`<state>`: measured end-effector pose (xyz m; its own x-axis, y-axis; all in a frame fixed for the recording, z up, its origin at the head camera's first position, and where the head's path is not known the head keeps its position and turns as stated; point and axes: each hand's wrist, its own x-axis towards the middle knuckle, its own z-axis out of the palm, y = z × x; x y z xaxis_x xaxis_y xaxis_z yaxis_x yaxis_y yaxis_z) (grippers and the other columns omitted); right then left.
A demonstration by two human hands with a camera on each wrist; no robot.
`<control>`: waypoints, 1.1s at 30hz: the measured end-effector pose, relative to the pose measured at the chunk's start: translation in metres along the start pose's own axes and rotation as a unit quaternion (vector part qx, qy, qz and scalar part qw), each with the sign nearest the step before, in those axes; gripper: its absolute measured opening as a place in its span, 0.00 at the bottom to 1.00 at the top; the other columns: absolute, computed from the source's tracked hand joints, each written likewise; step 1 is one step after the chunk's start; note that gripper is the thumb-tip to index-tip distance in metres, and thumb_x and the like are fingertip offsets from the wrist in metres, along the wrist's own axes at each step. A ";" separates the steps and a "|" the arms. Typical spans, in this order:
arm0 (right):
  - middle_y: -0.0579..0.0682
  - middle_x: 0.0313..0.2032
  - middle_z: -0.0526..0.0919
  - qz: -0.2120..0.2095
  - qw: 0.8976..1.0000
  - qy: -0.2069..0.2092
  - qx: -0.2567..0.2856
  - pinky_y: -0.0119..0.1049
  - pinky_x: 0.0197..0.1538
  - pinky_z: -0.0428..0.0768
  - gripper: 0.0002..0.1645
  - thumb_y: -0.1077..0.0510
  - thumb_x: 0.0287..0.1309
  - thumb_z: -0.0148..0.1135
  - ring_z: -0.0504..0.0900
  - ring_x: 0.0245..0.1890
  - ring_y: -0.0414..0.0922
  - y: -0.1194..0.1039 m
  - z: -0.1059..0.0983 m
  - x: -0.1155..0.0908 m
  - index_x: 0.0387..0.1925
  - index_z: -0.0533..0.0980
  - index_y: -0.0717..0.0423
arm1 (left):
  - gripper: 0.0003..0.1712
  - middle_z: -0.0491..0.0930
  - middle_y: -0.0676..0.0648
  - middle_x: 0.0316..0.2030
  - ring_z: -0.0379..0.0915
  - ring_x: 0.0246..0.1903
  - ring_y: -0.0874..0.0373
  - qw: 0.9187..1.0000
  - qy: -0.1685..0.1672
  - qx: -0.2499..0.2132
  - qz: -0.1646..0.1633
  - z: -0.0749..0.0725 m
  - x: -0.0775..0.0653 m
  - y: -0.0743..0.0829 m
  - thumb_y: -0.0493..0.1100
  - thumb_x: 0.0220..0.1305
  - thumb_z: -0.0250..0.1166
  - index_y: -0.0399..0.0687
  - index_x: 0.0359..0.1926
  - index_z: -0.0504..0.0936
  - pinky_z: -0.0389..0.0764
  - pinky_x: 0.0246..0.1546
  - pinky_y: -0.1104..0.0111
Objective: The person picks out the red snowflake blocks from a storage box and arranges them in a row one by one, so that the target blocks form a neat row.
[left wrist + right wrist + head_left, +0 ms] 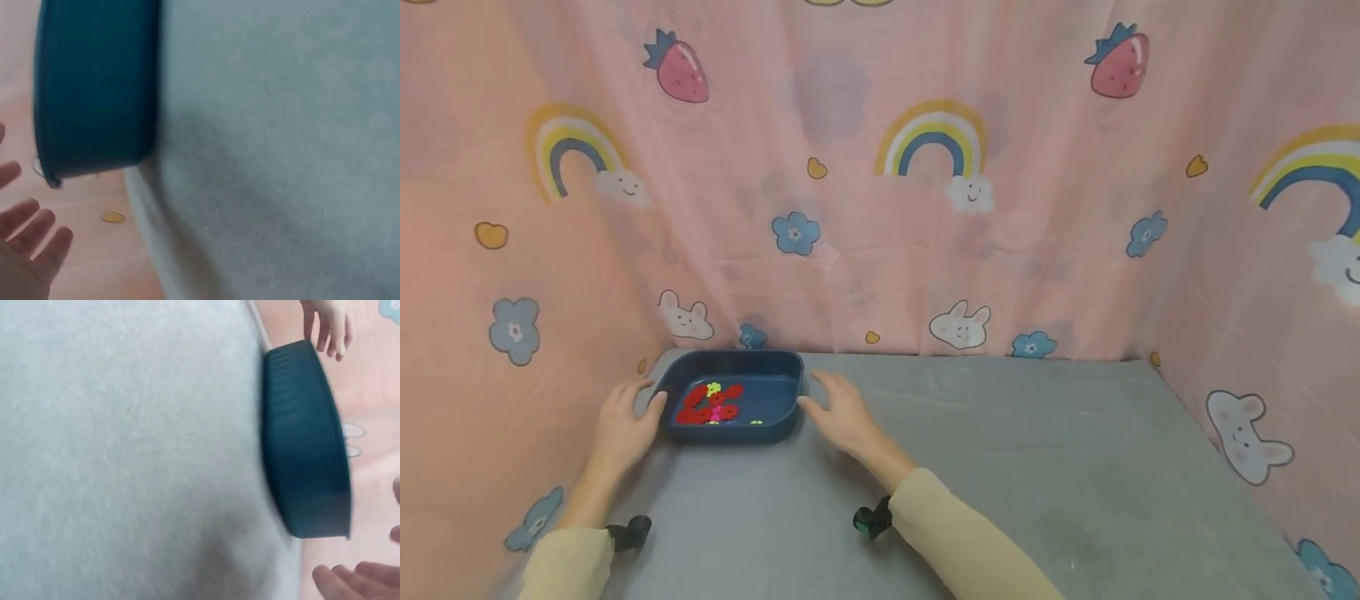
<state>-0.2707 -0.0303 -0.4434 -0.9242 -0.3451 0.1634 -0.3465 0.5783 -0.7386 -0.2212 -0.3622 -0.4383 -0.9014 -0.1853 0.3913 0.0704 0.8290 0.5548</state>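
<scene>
A dark blue, deep rectangular tray (730,434) stands at the far left of the grey table. Inside it lie flat notched pieces: several red ones (694,398), a pink one (716,412) and a few yellow-green ones (713,389). My left hand (623,423) is at the tray's left side with fingers apart; in the left wrist view a gap shows between those fingers and the tray wall (97,87). On the right side, my right hand (844,413) has its thumb and fingers extended near the rim. The right wrist view also shows its fingertips apart from the tray (306,440).
Grey cloth covers the table (1000,467), which stretches away to the right. A pink printed curtain (880,275) closes off the back and both sides, close behind the tray. Black wrist cameras sit on the left (631,533) and right (872,520) wrists.
</scene>
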 end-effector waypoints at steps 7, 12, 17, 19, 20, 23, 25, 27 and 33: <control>0.54 0.69 0.71 0.003 0.998 -0.009 0.065 0.52 0.62 0.77 0.34 0.43 0.71 0.60 0.76 0.64 0.53 0.003 0.020 0.010 0.73 0.67 0.49 | 0.29 0.61 0.23 0.67 0.61 0.65 0.24 0.993 -0.038 -0.093 -0.055 0.002 0.006 -0.016 0.46 0.77 0.57 0.27 0.66 0.68 0.67 0.62 0.35; 0.56 0.69 0.72 -0.006 0.997 -0.027 0.078 0.48 0.62 0.78 0.36 0.43 0.70 0.62 0.76 0.64 0.53 0.002 0.031 0.013 0.73 0.68 0.51 | 0.32 0.56 0.24 0.72 0.58 0.67 0.24 0.982 -0.087 -0.128 -0.105 0.001 0.007 -0.021 0.49 0.78 0.56 0.29 0.70 0.64 0.64 0.65 0.36; 0.56 0.69 0.72 0.003 0.995 -0.036 0.088 0.49 0.66 0.75 0.37 0.42 0.71 0.61 0.74 0.66 0.52 0.000 0.040 0.012 0.73 0.67 0.54 | 0.29 0.59 0.25 0.71 0.58 0.67 0.22 0.979 -0.114 -0.138 -0.097 0.004 0.010 -0.025 0.46 0.79 0.54 0.31 0.71 0.64 0.63 0.65 0.35; 0.56 0.69 0.71 0.013 0.994 -0.033 0.103 0.50 0.66 0.74 0.37 0.42 0.71 0.61 0.74 0.66 0.53 0.000 0.041 0.011 0.73 0.67 0.55 | 0.29 0.59 0.25 0.71 0.55 0.69 0.23 0.977 -0.127 -0.142 -0.098 0.008 0.012 -0.025 0.45 0.79 0.54 0.32 0.71 0.65 0.60 0.67 0.35; 0.56 0.69 0.71 0.020 0.993 -0.031 0.112 0.51 0.65 0.75 0.37 0.42 0.70 0.61 0.74 0.65 0.53 0.001 0.042 0.010 0.73 0.66 0.54 | 0.28 0.59 0.26 0.72 0.53 0.70 0.24 0.975 -0.134 -0.143 -0.101 0.009 0.013 -0.025 0.45 0.79 0.55 0.33 0.71 0.65 0.58 0.68 0.35; 0.56 0.70 0.71 0.029 0.990 -0.031 0.134 0.51 0.64 0.76 0.37 0.43 0.70 0.62 0.75 0.65 0.53 0.001 0.043 0.009 0.73 0.66 0.54 | 0.27 0.59 0.27 0.72 0.47 0.73 0.28 0.974 -0.138 -0.143 -0.109 0.013 0.015 -0.023 0.44 0.78 0.55 0.33 0.70 0.68 0.52 0.70 0.35; 0.56 0.70 0.71 0.033 0.989 -0.030 0.142 0.51 0.63 0.77 0.37 0.44 0.70 0.63 0.75 0.65 0.54 0.001 0.044 0.008 0.73 0.67 0.54 | 0.26 0.60 0.27 0.72 0.45 0.74 0.29 0.973 -0.135 -0.146 -0.114 0.014 0.014 -0.021 0.41 0.78 0.55 0.32 0.69 0.68 0.49 0.71 0.35; 0.57 0.70 0.71 0.036 0.988 -0.029 0.150 0.51 0.64 0.76 0.36 0.44 0.70 0.63 0.75 0.65 0.54 0.000 0.044 0.008 0.72 0.67 0.54 | 0.25 0.59 0.26 0.72 0.44 0.75 0.29 0.972 -0.131 -0.151 -0.119 0.013 0.013 -0.020 0.41 0.78 0.55 0.31 0.69 0.68 0.48 0.71 0.35; 0.59 0.70 0.70 0.044 0.982 -0.019 0.184 0.48 0.58 0.81 0.34 0.47 0.70 0.63 0.76 0.64 0.55 0.001 0.040 0.005 0.72 0.68 0.54 | 0.27 0.56 0.27 0.74 0.43 0.75 0.28 0.968 -0.136 -0.174 -0.122 0.010 0.012 -0.018 0.41 0.77 0.57 0.33 0.70 0.67 0.49 0.70 0.34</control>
<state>-0.2687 -0.0610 -0.4695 -0.9388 -0.3376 0.0684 -0.1772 0.3032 -0.9363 -0.2378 -0.3738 -0.4507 -0.9850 -0.1687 0.0360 -0.0620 0.5410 0.8387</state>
